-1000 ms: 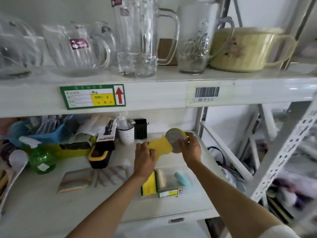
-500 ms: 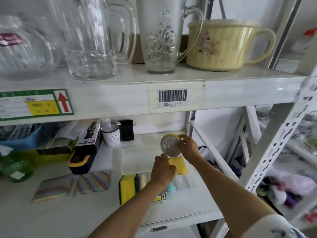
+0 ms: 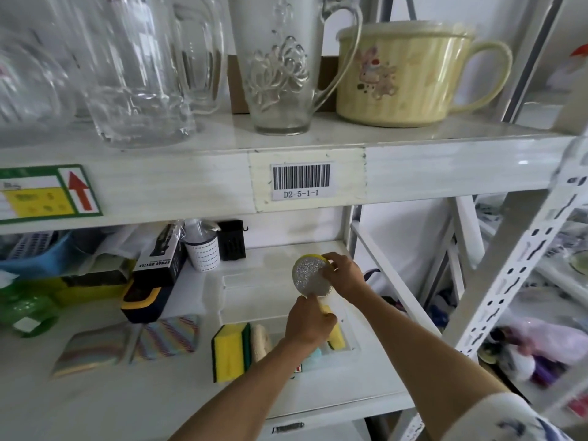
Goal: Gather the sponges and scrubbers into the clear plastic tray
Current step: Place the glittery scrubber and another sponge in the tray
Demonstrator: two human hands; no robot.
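Observation:
The clear plastic tray (image 3: 251, 291) lies on the lower shelf. A yellow-and-green sponge (image 3: 229, 351) stands on edge at its front left, with a beige scrubber (image 3: 261, 342) beside it. My right hand (image 3: 345, 275) holds a round silver scrubber with a yellow back (image 3: 310, 276) upright above the tray. My left hand (image 3: 308, 323) is down in the tray, gripping a yellow sponge (image 3: 335, 337) at the tray's right side. A pale blue sponge (image 3: 316, 354) peeks out under my left wrist.
Two striped cloth pads (image 3: 165, 337) lie left of the tray. A black-and-yellow boxed spray bottle (image 3: 152, 275), a white cup (image 3: 203, 253) and a black holder (image 3: 232, 240) stand behind. Glass mugs (image 3: 280, 65) and a yellow bowl (image 3: 401, 74) fill the upper shelf. The shelf post (image 3: 515, 275) stands right.
My left hand has lowered the yellow sponge from mid-air into the tray's right side. My right hand kept the round scrubber raised. The view shifted right and closer.

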